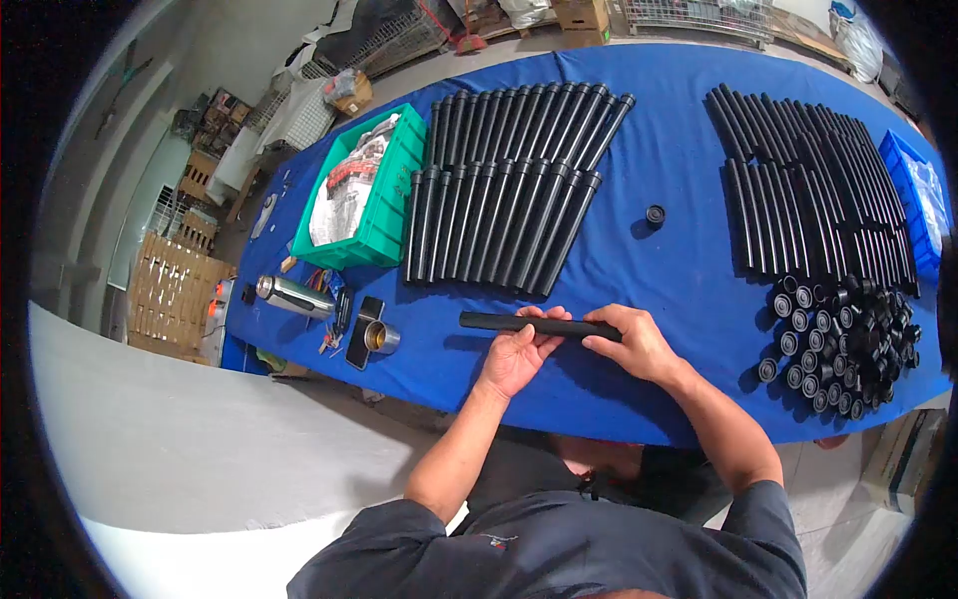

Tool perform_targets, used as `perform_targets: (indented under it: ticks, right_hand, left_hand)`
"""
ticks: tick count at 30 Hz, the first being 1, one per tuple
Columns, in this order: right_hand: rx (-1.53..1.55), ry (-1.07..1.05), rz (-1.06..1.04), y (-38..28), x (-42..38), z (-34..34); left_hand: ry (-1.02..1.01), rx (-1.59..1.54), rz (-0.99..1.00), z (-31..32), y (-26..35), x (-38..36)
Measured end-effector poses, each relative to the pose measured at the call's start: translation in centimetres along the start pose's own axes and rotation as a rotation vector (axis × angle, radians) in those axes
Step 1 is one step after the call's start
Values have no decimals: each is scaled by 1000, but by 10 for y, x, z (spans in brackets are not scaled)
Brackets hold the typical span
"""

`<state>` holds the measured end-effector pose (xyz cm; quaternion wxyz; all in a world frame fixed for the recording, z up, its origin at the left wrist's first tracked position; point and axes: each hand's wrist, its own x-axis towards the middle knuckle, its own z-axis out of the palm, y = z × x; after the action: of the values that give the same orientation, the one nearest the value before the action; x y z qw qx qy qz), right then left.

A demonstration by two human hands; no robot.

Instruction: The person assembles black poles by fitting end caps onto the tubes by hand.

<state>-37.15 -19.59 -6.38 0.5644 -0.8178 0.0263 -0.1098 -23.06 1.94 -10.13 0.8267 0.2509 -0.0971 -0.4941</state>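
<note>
Over the near edge of a table (669, 130) draped in wrinkled blue cloth, a slim, straight, matt-black tube (484, 320) lies nearly level across both hands: the left hand (512, 359), palm up, cradles its middle, while the right hand (641, 346) grips its right end between thumb and fingers. Beyond it, glossy black cylinders with wider collared ends (502, 225) lie in two rows beside a rectangular green plastic bin (374, 240). To the right, plain black rods (824, 215) lie close-packed above a loose heap of round, ring-faced black caps (866, 344).
</note>
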Motion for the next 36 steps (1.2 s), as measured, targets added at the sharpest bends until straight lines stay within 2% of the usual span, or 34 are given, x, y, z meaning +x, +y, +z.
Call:
perform_targets:
  ticks: [2,8,11,14,17,20,22,24,27,28,30,31,34,35,36]
  right_hand:
    - [-130,68,-175,7,0,3]
    - [177,-147,318,-24,1,-13]
    - [-157,73,-189,2,-3,6]
    - [-90,34,-186,-3,-1,0]
    - [213,-232,400,-29,2,-16]
    - [-160,66,-267,14,-3,5]
    - [-157,47,-245,9,-5,3]
    - [-1,-111,-53,0,-3,-8]
    - [-2,-30,-111,10,-5,-2]
    - [-98,53,-258,14,-5,4]
    - [-236,85,-285,14,-9,11]
    - [-167,101,-331,12,-8,8]
    - [60,-190,54,-3,-6,-13]
    - [-39,-46,-149,17,-5,0]
    - [-75,11,-210,19,-6,5]
  left_hand:
    - [6,-11,3,0,0,-1]
    - [7,-7,6,-2,0,-1]
    - [40,-2,10,-1,1,0]
    - [37,10,9,-2,1,-1]
    - [18,35,10,-5,0,-2]
    - [25,42,10,0,0,1]
    - [18,50,19,0,0,0]
    - [0,47,10,-2,1,-1]
    - [13,68,4,-2,2,-1]
    - [31,44,6,-2,2,-1]
    - [29,-19,-9,-6,4,-1]
    - [19,-31,-5,-8,4,-1]
    - [29,-22,2,-6,3,-3]
    - [56,7,6,-5,3,-3]
    - [79,37,12,-5,3,-3]
